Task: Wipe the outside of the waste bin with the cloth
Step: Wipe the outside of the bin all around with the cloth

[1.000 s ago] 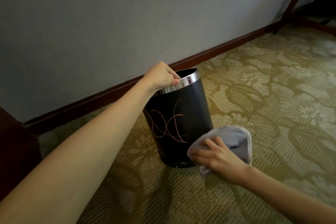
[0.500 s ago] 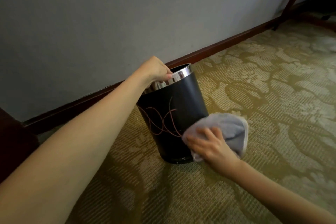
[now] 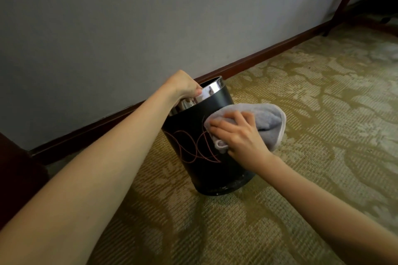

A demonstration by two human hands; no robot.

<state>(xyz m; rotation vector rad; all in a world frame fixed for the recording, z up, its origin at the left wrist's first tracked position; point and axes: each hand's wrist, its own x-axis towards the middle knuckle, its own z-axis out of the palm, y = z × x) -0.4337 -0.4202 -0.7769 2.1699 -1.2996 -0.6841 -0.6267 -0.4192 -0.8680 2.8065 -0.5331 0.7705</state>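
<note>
Where the grey wall (image 3: 129, 28) meets the patterned carpet (image 3: 301, 114) along a dark skirting (image 3: 258, 58), the bin (image 3: 193, 140) stands on the carpet just out from that wall, tipped so that its mouth leans away toward the skirting and its decorated black side faces the person. That tilt probably serves to lift the near side into reach and bring more of the curved wall under the cloth (image 3: 267, 120). Holding it there is the left hand (image 3: 183, 86), reached out on a long straight arm, fingers hooked over the chrome rim (image 3: 211, 90) and curled shut on it, thumb outside; this looks like a steadying grip so the bin does not roll or slide under pressure. From the lower right the right hand (image 3: 239, 133) comes in with a bent wrist, fingers spread flat and pressing the grey cloth against the upper right of the bin's side, the loose end bunching off past the bin's edge.
</note>
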